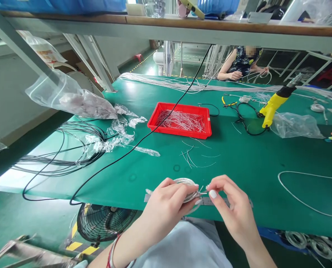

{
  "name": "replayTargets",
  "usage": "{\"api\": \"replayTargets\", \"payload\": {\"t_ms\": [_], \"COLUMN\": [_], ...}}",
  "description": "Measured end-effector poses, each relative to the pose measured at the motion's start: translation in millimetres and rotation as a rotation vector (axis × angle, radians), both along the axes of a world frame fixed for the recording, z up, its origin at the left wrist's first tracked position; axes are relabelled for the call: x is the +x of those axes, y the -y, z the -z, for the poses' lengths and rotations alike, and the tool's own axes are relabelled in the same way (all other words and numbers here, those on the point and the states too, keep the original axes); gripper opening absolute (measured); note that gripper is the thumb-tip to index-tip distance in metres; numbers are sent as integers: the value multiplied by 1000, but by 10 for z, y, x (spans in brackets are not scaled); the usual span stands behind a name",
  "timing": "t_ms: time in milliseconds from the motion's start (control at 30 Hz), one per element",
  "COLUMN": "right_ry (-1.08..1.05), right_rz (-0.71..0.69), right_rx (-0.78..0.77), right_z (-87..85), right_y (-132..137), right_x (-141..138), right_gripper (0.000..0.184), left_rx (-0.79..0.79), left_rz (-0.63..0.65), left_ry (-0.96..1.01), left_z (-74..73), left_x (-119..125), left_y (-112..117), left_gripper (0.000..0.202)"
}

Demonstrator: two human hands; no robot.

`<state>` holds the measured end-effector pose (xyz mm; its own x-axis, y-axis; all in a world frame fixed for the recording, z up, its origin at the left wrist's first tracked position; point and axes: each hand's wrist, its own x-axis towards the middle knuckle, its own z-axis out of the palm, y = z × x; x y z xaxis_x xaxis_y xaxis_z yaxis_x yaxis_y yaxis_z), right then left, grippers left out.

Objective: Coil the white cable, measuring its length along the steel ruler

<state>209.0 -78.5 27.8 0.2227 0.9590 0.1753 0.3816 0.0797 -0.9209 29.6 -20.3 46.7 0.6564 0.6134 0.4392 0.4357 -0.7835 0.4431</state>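
The left hand pinches a silvery-white coiled cable, apparently steadying its thin whitish wire ends toward the right hand, whose fingertips nearly meet there, their hold unclear.

"What surface is this?"
"A green-topped workbench. Near its middle sits a red plastic tray, with loose wire offcuts just in front."
"And to either side?"
"Left, looped black cables and crumpled clear plastic; right, a yellow heat gun and clear plastic bag."
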Motion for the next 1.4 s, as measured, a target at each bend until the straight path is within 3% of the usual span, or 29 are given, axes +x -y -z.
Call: {"api": "replayTargets", "payload": {"t_ms": [133, 233, 433, 600, 700, 800, 967, 1033, 1100, 1267, 1333, 1400], "right_ry": [-42, -164, -177, 24, 175, 217, 31, -44, -63, -164, -256, -295], "right_rz": [40, 84, 115, 76, -50, -263, -561, -655, -676, -309, -249, -239], "right_rx": [-74, -118, -158, 37, 191, 321, 469, 451, 331, -60, -177, -259], "right_z": [24, 63, 103, 93, 71, 47, 67, 92, 107, 37, -4, -22], "right_y": [33, 21, -2, -4, -19, -45, -92, -103, -107, -68, -48, -39], "right_x": [-100, -163, -198, -160, -76, 24, 89, 107, 146, 246, 225, 165], "right_gripper": [17, 19, 18, 9, 10, 14, 17, 15, 12, 10, 16, 23], "left_rx": [243, 302, 213, -13, -254, -696, -1375, -1486, -1292, -297, -59, 46], "left_rz": [5, 11, -17, -36, 2, 99, 329, 407, 402, 51, 36, 56], "left_ry": [-79, -137, -173, -126, -119, -116, -45, -52, -57, -74, -38, -14], "left_z": [60, 55, 131, 132, 43, -65, -115, -110, -108, -27, 19, 42], "left_x": [32, 57, 67, 46, 11, -37, -86, -85, -78, -60, -50, -32], "left_y": [29, 37, 39, 61, 45, -16, -124, -124, -98, -23, -18, -19], "left_gripper": [18, 20, 28, 17, 19, 24, 37, 39, 33, 18, 18, 17]}}
